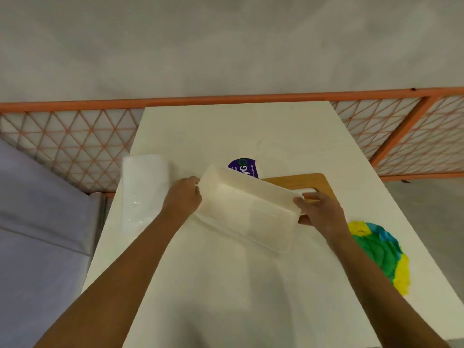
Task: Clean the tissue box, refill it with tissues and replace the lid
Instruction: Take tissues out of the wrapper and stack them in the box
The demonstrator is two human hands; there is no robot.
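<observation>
Currently left hand (184, 194) and right hand (320, 212) grip the tilted box (246, 209) endwise; I fear it slipping onto the lid (298, 180).

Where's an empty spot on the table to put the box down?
The far end of the table, beyond the purple packet, is bare. So is the near part, this side of the box. The middle is crowded: tissue pack, wooden lid, colourful cloth.

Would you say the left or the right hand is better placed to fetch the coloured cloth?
Right: the right hand is nearest the cloth; the left hand grips the tissue box at its other end.
</observation>
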